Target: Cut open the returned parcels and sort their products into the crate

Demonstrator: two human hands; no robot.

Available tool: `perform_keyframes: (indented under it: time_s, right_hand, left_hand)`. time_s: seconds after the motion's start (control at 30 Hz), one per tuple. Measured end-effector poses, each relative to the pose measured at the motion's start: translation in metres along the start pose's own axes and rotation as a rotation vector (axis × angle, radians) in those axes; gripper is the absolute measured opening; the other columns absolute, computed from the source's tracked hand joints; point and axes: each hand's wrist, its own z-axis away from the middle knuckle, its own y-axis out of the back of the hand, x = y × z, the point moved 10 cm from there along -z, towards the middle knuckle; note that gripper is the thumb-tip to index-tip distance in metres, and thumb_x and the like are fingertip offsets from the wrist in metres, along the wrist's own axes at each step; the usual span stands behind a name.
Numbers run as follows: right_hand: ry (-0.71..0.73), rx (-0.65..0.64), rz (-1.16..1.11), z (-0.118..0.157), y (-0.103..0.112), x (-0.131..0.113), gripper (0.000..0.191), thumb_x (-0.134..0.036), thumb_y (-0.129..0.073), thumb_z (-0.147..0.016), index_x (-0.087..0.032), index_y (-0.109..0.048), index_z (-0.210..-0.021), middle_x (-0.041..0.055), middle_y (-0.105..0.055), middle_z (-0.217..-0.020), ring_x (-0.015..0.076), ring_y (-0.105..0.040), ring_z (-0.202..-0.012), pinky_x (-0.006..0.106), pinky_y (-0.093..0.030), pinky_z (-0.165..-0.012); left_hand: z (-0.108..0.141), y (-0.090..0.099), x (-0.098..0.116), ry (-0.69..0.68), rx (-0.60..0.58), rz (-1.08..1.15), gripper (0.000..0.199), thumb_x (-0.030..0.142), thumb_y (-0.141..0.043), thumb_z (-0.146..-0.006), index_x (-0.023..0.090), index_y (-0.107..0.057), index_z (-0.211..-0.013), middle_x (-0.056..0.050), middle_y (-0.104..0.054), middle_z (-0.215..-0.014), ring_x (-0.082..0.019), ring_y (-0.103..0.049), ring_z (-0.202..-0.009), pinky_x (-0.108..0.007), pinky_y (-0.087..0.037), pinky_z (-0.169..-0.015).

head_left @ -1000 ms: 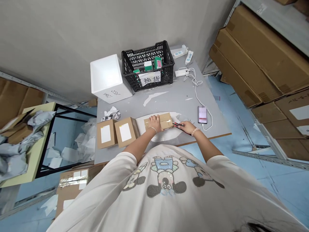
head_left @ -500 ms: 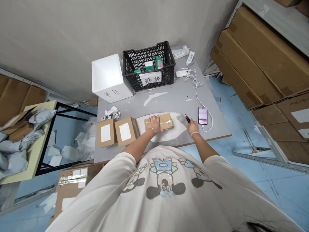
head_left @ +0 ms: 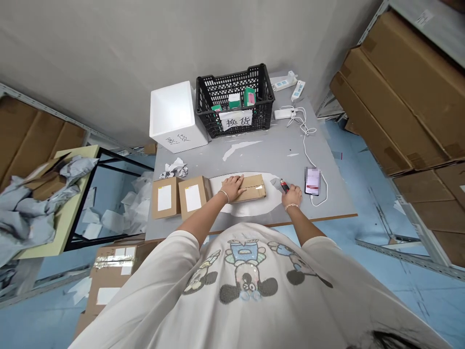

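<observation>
My left hand (head_left: 232, 188) is laid over the left end of a small brown cardboard box (head_left: 254, 186), its fingers across the top and the thumb down the near side. The box lies flat on a white patch (head_left: 267, 206) of the table. To its right, my right hand (head_left: 291, 196) is closed around a red-and-black utility knife (head_left: 285, 185). The knife points away from me and stays apart from the box. Two brown boxes with white labels, one (head_left: 166, 198) beside the other (head_left: 194, 196), stand left of my left hand.
At the back of the grey table (head_left: 276, 152) are a black crate (head_left: 236, 118) with green boxes inside and a white foam box (head_left: 185, 138). Crumpled paper (head_left: 175, 168) lies at left. A phone (head_left: 312, 182) on a white cable is at right, below power strips (head_left: 285, 83).
The whole view has shifted a little. My left hand has slid toward the left end of the small box. My right hand has drawn the knife slightly back and left, away from the phone.
</observation>
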Motion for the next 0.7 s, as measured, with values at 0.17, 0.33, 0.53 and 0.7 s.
perform_keyframes:
  time_s: [0.17,0.33,0.53,0.7]
  right_hand:
    - [0.411,0.029,-0.149,0.052,0.025,-0.083,0.044,-0.026,-0.044,-0.090,-0.013,-0.049,-0.132,0.0199,-0.048,-0.129,0.0317,-0.042,-0.123,0.045,-0.033,-0.103]
    - [0.516,-0.259,-0.236,0.105,-0.002,-0.136,0.024,-0.032,-0.049,-0.090,-0.017,-0.062,-0.104,0.0156,-0.063,-0.107,0.0276,-0.057,-0.105,0.038,-0.044,-0.094]
    - [-0.101,-0.708,-0.488,0.112,-0.066,-0.121,0.042,-0.056,-0.048,-0.091,-0.019,-0.054,-0.110,0.0100,-0.069,-0.089,0.0187,-0.066,-0.073,0.026,-0.050,-0.060]
    - [-0.069,-0.553,-0.505,0.085,-0.051,-0.134,0.047,-0.042,-0.051,-0.092,-0.017,-0.043,-0.131,0.0143,-0.067,-0.115,0.0205,-0.068,-0.094,0.028,-0.052,-0.074]
  left_hand:
    - [0.002,0.002,-0.008,-0.061,0.018,-0.004,0.061,0.050,-0.041,-0.094,0.028,-0.032,-0.150,-0.009,-0.044,-0.144,-0.026,-0.041,-0.129,-0.038,-0.032,-0.107]
    - [-0.002,-0.006,-0.012,-0.026,0.002,-0.047,0.058,0.047,-0.039,-0.095,0.024,-0.035,-0.149,-0.012,-0.049,-0.136,-0.028,-0.048,-0.120,-0.038,-0.035,-0.103]
    - [0.002,-0.012,-0.011,0.096,-0.030,-0.054,0.060,0.052,-0.033,-0.096,0.015,-0.037,-0.144,-0.017,-0.052,-0.128,-0.030,-0.055,-0.112,-0.038,-0.044,-0.090]
    - [0.011,-0.019,0.000,0.252,-0.015,-0.025,0.060,0.049,-0.030,-0.098,0.008,-0.039,-0.140,-0.020,-0.053,-0.122,-0.029,-0.062,-0.102,-0.036,-0.049,-0.081]
